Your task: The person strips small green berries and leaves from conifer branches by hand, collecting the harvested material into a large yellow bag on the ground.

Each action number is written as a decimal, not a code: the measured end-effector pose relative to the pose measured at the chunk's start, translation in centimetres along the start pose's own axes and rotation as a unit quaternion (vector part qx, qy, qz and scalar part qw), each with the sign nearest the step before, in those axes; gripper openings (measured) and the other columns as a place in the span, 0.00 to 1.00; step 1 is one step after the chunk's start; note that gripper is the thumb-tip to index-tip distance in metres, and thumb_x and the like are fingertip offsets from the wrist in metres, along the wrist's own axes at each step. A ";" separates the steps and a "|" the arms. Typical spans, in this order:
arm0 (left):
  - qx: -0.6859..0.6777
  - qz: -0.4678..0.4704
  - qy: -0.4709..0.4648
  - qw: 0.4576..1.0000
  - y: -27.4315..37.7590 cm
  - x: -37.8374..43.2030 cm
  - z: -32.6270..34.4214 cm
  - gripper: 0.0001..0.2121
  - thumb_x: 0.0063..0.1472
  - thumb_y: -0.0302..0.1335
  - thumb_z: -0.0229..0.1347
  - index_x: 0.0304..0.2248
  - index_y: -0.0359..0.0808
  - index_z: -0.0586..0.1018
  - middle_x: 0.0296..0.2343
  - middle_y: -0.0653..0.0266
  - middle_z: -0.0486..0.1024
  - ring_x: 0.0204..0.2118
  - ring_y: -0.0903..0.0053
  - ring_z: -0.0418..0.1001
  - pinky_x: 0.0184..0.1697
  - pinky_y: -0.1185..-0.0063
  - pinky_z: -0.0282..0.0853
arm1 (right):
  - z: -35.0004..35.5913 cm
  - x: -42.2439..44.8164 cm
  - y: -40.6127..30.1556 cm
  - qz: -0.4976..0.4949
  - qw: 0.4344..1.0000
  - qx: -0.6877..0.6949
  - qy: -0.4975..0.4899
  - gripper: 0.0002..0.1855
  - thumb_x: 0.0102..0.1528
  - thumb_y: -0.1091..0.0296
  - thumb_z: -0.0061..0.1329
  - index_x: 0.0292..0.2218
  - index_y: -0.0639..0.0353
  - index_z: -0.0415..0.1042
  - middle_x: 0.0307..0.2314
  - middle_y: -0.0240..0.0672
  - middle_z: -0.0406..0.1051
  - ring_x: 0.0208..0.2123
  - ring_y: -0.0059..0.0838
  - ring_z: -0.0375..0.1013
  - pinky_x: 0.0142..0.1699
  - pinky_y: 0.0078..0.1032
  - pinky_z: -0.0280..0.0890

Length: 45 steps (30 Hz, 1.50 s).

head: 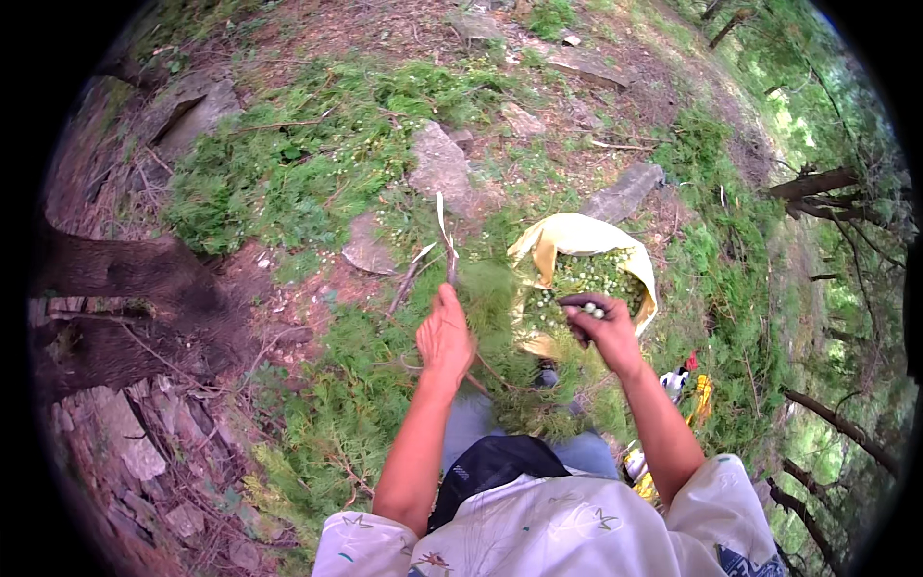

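Note:
My left hand (pixel 445 335) grips a cut conifer branch (pixel 451 268) by its woody stem, whose torn end points away from me. Green scale-leaf foliage (pixel 497 317) hangs from it towards the bag and my legs. Over the near part of a pale yellow cloth bag (pixel 634 245), my right hand (pixel 602 328) holds several small pale green cones (pixel 594 310) in its curled, darkened fingers. Many similar cones (pixel 577 278), mixed with bits of greenery, lie inside the bag, whose rim is rolled open. Foliage hides part of its left side.
Cut conifer boughs (pixel 288 166) cover the ground ahead and to the left. Flat rocks (pixel 438 162) lie among them. A tree trunk (pixel 122 278) stands at far left. Yellow-and-white packaging (pixel 701 400) lies right of my forearm, and bare branches (pixel 840 425) jut in at right.

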<state>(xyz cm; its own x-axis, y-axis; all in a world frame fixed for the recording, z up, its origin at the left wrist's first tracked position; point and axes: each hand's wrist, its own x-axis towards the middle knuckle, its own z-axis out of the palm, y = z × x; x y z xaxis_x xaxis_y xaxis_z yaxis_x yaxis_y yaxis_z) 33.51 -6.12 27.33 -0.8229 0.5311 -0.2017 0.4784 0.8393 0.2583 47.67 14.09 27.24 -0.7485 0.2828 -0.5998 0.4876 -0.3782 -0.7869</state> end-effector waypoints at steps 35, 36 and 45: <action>-0.074 0.231 0.245 0.939 4.5 -0.6 -1.6 0.02 0.54 0.21 0.42 0.28 0.34 0.65 0.23 0.55 0.67 0.21 0.60 0.69 0.21 0.69 0.63 | 6.2 -6.4 1.1 0.430 0.690 0.488 -0.319 0.13 0.47 0.65 0.43 0.33 0.64 0.63 0.19 0.36 0.59 0.10 0.14 0.49 0.10 0.09 0.46; -0.069 0.242 0.257 0.933 4.8 -0.2 -1.9 0.01 0.54 0.21 0.42 0.27 0.33 0.65 0.23 0.55 0.67 0.20 0.60 0.69 0.21 0.69 0.63 | 6.5 -6.6 0.7 0.429 0.690 0.488 -0.319 0.13 0.47 0.65 0.43 0.33 0.64 0.63 0.19 0.36 0.59 0.10 0.14 0.49 0.10 0.09 0.46; -0.118 0.248 0.373 0.886 3.0 5.1 -9.6 0.14 0.59 0.22 0.41 0.45 0.32 0.67 0.27 0.54 0.75 0.24 0.70 0.75 0.23 0.76 0.69 | 12.4 -6.5 -9.0 0.112 0.920 0.326 -0.185 0.21 0.49 0.54 0.53 0.38 0.57 0.64 0.29 0.34 0.66 0.26 0.30 0.68 0.32 0.37 0.66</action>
<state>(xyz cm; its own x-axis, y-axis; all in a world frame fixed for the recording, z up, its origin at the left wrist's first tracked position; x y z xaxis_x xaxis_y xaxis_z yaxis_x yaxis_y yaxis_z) 27.77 -2.01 36.09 -0.5449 0.5301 0.6497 0.8331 0.4299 0.3480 42.52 4.76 40.02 -0.8223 -0.1409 -0.5513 0.3653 -0.8735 -0.3217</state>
